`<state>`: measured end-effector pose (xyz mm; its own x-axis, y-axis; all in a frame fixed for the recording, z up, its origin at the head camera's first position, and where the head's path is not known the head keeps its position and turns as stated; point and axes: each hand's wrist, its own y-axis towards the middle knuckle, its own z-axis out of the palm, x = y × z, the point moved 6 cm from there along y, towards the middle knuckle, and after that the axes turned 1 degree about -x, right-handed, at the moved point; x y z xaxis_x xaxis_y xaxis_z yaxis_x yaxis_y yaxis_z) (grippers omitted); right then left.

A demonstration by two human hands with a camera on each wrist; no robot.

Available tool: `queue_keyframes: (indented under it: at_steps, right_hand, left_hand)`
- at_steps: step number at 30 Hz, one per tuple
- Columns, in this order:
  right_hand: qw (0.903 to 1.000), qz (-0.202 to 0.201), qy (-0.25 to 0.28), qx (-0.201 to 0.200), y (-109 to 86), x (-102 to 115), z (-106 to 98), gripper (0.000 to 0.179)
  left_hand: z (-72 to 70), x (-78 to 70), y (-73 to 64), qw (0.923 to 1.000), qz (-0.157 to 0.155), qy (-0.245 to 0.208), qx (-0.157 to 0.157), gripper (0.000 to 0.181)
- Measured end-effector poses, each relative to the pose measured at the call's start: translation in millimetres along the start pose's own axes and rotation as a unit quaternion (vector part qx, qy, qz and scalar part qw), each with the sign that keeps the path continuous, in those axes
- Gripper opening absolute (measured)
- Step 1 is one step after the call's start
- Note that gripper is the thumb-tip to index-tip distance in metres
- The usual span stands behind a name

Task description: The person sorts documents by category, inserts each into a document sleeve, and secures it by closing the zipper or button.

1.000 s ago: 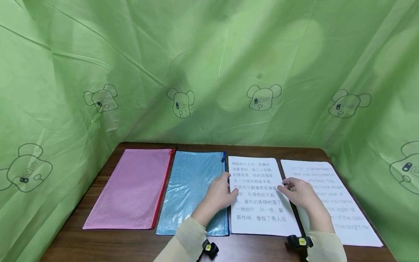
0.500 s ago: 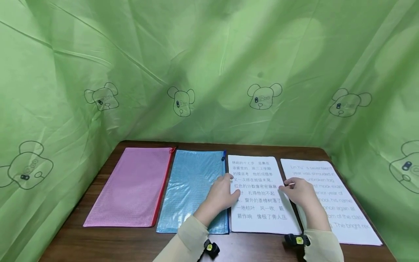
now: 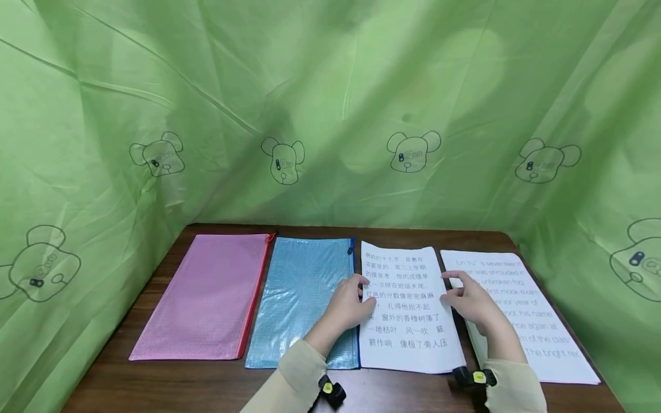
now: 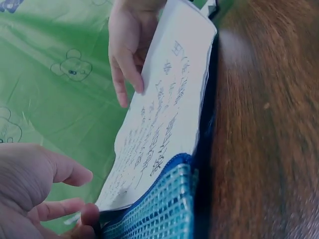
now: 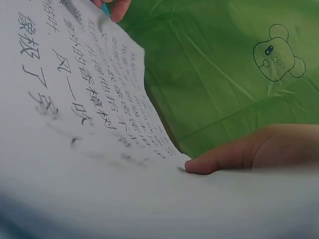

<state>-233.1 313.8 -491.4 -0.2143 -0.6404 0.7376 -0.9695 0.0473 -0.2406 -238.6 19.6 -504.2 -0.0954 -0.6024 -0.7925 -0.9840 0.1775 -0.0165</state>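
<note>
A white sheet with printed Chinese text (image 3: 403, 321) lies right of the blue mesh zip pouch (image 3: 304, 298); its top edge is wavy and its right edge raised. My right hand (image 3: 475, 304) pinches the sheet's right edge, thumb on top; the fingers underneath are partly hidden. At the left edge, my left hand (image 3: 343, 307) has its thumb over the paper and fingertips touching the edge. In the left wrist view that thumb (image 4: 72, 172) is apart from the fingers (image 4: 65, 209). Something dark blue (image 4: 207, 134) shows beneath the paper.
A pink pouch (image 3: 201, 298) with a red zip lies at the left of the brown table (image 3: 181, 387). Sheets with English text (image 3: 547, 321) lie at the right, under the right forearm. A green curtain (image 3: 330, 103) hangs close behind the table.
The Chinese-text sheet, flat before, is now bowed and has shifted slightly left. My right thumb and forefinger have spread and reached its right edge. The left hand has barely moved.
</note>
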Motion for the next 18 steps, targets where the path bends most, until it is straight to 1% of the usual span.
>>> queue_keyframes:
  at_steps: [4, 6, 9, 12, 15, 18]
  right_hand:
    - [0.9993, -0.007, 0.038, 0.000, -1.0, 2, -2, 0.054]
    - [0.9984, -0.018, 0.053, -0.001, -1.5, 4, -5, 0.049]
    - [0.9972, -0.034, 0.066, -0.001, -3.4, 8, -10, 0.042]
    - [0.9952, -0.051, 0.082, -0.007, -6.8, 10, -15, 0.040]
    - [0.9920, -0.071, 0.104, -0.013, -10.5, 14, -21, 0.040]
    - [0.9851, -0.089, 0.147, 0.008, -12.6, 19, -22, 0.043]
  left_hand:
    - [0.2, -0.7, 1.9, 0.9994, 0.011, -0.031, 0.012, 0.033]
    - [-0.3, -2.6, 3.4, 0.9987, 0.018, -0.046, 0.016, 0.028]
    - [-1.2, -3.8, 4.4, 0.9983, 0.019, -0.053, 0.019, 0.025]
    - [-2.5, -4.5, 4.2, 0.9976, 0.018, -0.065, 0.014, 0.026]
    - [-6.5, -6.2, 3.9, 0.9953, 0.022, -0.094, 0.000, 0.026]
    - [-15.0, -9.9, 4.2, 0.9895, 0.034, -0.140, -0.016, 0.028]
